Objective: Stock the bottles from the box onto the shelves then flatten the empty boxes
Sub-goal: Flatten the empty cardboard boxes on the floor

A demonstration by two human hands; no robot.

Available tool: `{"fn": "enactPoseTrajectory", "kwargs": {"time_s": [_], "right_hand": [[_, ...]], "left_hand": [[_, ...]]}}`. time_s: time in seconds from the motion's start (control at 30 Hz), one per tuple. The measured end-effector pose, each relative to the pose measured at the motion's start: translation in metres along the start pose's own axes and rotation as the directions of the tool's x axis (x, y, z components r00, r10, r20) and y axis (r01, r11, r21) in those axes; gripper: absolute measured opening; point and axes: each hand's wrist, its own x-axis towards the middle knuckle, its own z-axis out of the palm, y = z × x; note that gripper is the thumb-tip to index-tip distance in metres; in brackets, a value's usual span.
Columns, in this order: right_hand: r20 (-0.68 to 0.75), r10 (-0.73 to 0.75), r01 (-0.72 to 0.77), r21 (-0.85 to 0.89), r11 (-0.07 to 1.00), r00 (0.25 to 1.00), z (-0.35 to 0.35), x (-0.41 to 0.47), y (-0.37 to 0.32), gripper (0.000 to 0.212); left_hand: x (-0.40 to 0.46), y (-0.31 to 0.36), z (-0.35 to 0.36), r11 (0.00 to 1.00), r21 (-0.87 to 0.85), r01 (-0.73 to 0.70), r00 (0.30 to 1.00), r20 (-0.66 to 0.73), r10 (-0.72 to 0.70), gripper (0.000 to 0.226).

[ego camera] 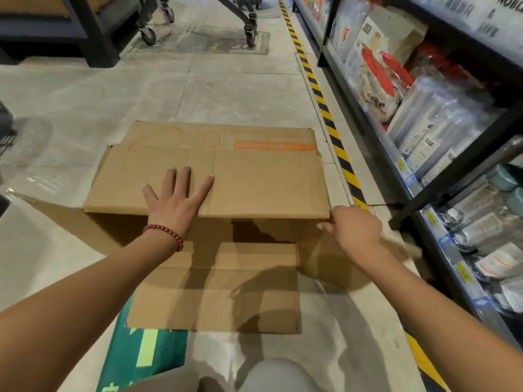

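A brown cardboard box (254,182) lies on the tiled floor in the middle of the view, its flaps spread out and its body partly collapsed. My left hand (177,200) presses flat on the top panel, fingers spread, a red bead bracelet on the wrist. My right hand (353,229) pinches the near right corner of that same panel. A lower flap (215,295) stretches toward me. I see no bottles in the box.
A green printed flat carton (141,352) lies under the box at the lower left. Shelves (424,171) of packaged goods run along the right, behind a yellow-black floor stripe (325,108). Wheeled trolleys (250,29) stand at the far end of the aisle.
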Motion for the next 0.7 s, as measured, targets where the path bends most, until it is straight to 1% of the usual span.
{"fn": "enactPoseTrajectory", "kwargs": {"time_s": [0.03, 0.1, 0.13, 0.2, 0.23, 0.33, 0.37, 0.43, 0.47, 0.5, 0.53, 0.6, 0.63, 0.7], "right_hand": [[-0.013, 0.061, -0.059, 0.084, 0.995, 0.998, 0.005, 0.004, -0.003, 0.029], [0.022, 0.181, -0.179, 0.289, 0.94, 0.983, 0.013, 0.011, -0.006, 0.022], [0.055, 0.207, -0.212, 0.369, 0.905, 0.977, 0.017, 0.014, -0.007, 0.019], [0.126, 0.202, -0.238, 0.498, 0.834, 0.971, 0.02, 0.014, -0.009, 0.019], [0.165, 0.182, -0.244, 0.57, 0.785, 0.969, 0.019, 0.01, -0.012, 0.022], [0.244, 0.108, -0.258, 0.749, 0.611, 0.964, 0.015, -0.003, -0.019, 0.041], [0.265, 0.103, -0.277, 0.795, 0.539, 0.959, 0.013, -0.007, -0.023, 0.042], [0.291, 0.097, -0.307, 0.881, 0.36, 0.952, 0.007, -0.014, -0.032, 0.038], [0.291, 0.101, -0.308, 0.907, 0.288, 0.951, 0.005, -0.014, -0.035, 0.042], [0.289, 0.115, -0.309, 0.92, 0.242, 0.95, 0.002, -0.013, -0.04, 0.053], [0.282, 0.142, -0.308, 0.924, 0.224, 0.949, 0.0, -0.01, -0.044, 0.062], [0.266, 0.183, -0.303, 0.929, 0.212, 0.946, -0.002, -0.001, -0.051, 0.071], [0.26, 0.191, -0.299, 0.929, 0.219, 0.947, -0.001, 0.002, -0.055, 0.071], [0.238, 0.19, -0.281, 0.928, 0.244, 0.952, 0.004, 0.005, -0.061, 0.069]], "left_hand": [[0.006, 0.004, 0.0, 0.999, -0.03, 0.02, 1.0, 0.003, -0.02, 0.131], [0.016, 0.01, 0.0, 0.995, -0.093, 0.034, 0.999, 0.024, -0.031, 0.124], [0.019, 0.011, 0.0, 0.993, -0.112, 0.031, 0.999, 0.022, -0.029, 0.119], [0.018, 0.003, -0.001, 0.993, -0.114, 0.015, 1.0, 0.006, -0.014, 0.114], [0.015, -0.005, -0.002, 0.994, -0.111, 0.002, 1.0, -0.001, -0.002, 0.114], [0.004, -0.038, -0.004, 0.994, -0.099, -0.035, 0.999, -0.012, 0.033, 0.115], [-0.001, -0.049, -0.006, 0.994, -0.105, -0.039, 0.999, -0.007, 0.038, 0.113], [-0.012, -0.068, -0.01, 0.987, -0.158, -0.021, 1.0, 0.002, 0.022, 0.105], [-0.016, -0.076, -0.011, 0.977, -0.213, 0.002, 1.0, -0.008, -0.004, 0.099], [-0.02, -0.084, -0.013, 0.96, -0.276, 0.038, 0.998, -0.039, -0.05, 0.091], [-0.023, -0.092, -0.014, 0.938, -0.337, 0.082, 0.99, -0.081, -0.115, 0.082], [-0.024, -0.112, -0.013, 0.884, -0.419, 0.206, 0.948, -0.137, -0.286, 0.069], [-0.023, -0.124, -0.011, 0.855, -0.439, 0.277, 0.922, -0.129, -0.365, 0.067], [-0.019, -0.147, -0.004, 0.81, -0.422, 0.407, 0.884, -0.041, -0.466, 0.069]]}}
